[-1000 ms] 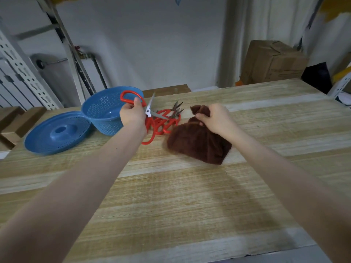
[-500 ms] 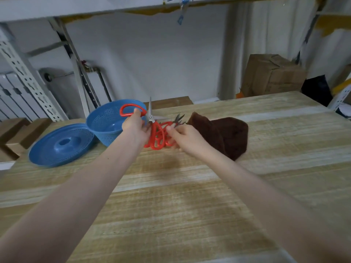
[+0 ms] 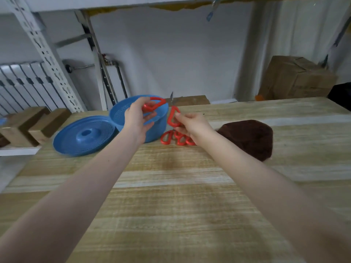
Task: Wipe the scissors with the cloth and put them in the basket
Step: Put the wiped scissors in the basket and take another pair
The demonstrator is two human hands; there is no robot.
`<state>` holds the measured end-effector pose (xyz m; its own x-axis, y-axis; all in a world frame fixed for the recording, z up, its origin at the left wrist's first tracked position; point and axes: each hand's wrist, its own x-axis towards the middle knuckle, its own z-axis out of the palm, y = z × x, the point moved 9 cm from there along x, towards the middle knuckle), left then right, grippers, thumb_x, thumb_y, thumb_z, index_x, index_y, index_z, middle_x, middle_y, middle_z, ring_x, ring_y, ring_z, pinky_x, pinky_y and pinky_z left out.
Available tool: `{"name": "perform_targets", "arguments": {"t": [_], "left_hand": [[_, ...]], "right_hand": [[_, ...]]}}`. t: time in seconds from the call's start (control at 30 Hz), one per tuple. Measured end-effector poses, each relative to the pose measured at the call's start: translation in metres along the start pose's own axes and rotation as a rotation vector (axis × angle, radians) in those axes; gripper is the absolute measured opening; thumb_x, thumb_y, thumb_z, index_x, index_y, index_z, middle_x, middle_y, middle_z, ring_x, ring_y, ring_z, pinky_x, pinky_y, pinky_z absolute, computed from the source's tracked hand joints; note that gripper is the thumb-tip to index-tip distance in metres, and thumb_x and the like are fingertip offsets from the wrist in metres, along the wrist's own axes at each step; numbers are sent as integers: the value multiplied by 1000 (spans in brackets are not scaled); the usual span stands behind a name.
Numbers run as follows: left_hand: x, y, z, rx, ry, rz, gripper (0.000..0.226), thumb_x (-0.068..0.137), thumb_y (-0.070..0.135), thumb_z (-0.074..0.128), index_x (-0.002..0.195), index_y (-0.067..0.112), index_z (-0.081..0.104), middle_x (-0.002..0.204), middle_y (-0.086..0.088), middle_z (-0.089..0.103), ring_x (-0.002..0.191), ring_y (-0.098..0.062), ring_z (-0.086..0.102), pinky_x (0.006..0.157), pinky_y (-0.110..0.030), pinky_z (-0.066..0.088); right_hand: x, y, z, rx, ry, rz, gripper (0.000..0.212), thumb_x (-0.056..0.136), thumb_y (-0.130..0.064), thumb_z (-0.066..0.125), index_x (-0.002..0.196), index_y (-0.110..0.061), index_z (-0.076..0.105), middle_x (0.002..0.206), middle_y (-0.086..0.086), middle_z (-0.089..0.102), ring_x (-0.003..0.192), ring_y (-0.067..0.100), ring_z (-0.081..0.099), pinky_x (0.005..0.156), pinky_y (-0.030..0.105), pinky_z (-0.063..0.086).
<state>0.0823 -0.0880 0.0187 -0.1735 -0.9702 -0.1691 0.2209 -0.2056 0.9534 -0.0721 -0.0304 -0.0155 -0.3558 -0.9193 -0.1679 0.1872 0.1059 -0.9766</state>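
A pair of scissors with red handles is held up off the wooden table. My left hand pinches one red handle loop over the blue basket. My right hand pinches the other red loop. The grey blades point up and away between the two loops. Below my right hand, more red-handled scissors lie on the table. The brown cloth lies flat to the right, touched by neither hand.
A blue perforated lid leans against the basket's left side. Wooden blocks sit at the table's far left edge. A cardboard box stands behind the table at the right. A metal rack and radiator stand behind at the left.
My right hand let go of the cloth, moved left and took the second handle loop. The held scissors rose, with their handles spread apart. The cloth now lies flat.
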Motion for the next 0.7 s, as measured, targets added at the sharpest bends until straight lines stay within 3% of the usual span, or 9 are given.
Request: {"name": "perform_targets", "arguments": {"t": [0.07,0.13,0.23,0.37,0.5,0.6,0.7], "left_hand": [[5,2,-2,12,-44,-45,29,93,35,50,82,17,69,90,1,64,88,-17,61,88,-34,44],[11,4,-12,19,-60,-83,29,97,32,47,85,18,70,94,1,65,91,-16,61,91,-35,45],[13,6,-20,-13,-125,-137,27,98,27,48,87,16,70,95,-1,65,96,-18,60,87,-34,46],[17,9,-37,-65,-114,-198,27,91,20,43,84,8,66,104,-15,62,107,-29,60,99,-40,44],[27,7,-51,-16,-86,-264,25,91,21,40,76,10,56,104,-22,66,100,-34,65,104,-45,40],[36,3,-57,-5,-58,-296,34,101,31,43,72,14,48,93,-22,71,82,-32,71,98,-46,41],[42,3,-56,-46,-46,-291,38,103,32,41,70,14,47,95,-21,69,85,-33,67,103,-52,38]], "right_hand": [[9,-9,10,37,18,-17,22,97,-21,59,99,0,65,78,2,66,70,10,65,85,28,54],[16,-15,24,72,21,-27,21,98,-18,56,104,1,63,79,4,63,68,10,61,68,17,54],[23,-12,39,77,22,-17,27,99,-17,54,109,7,62,81,5,60,64,10,59,59,13,53],[36,-4,60,54,5,-10,19,98,-14,55,95,4,63,77,6,56,56,7,58,49,10,49],[44,-17,73,-225,-26,-97,21,98,-9,54,111,6,63,78,8,59,62,9,58,47,13,50],[49,-31,85,-470,-61,-226,18,97,-7,55,102,5,68,74,6,63,58,7,62,52,17,53],[57,-38,91,-599,-6,-290,19,95,-10,56,92,-1,73,66,2,66,56,10,65,68,29,59]]}}
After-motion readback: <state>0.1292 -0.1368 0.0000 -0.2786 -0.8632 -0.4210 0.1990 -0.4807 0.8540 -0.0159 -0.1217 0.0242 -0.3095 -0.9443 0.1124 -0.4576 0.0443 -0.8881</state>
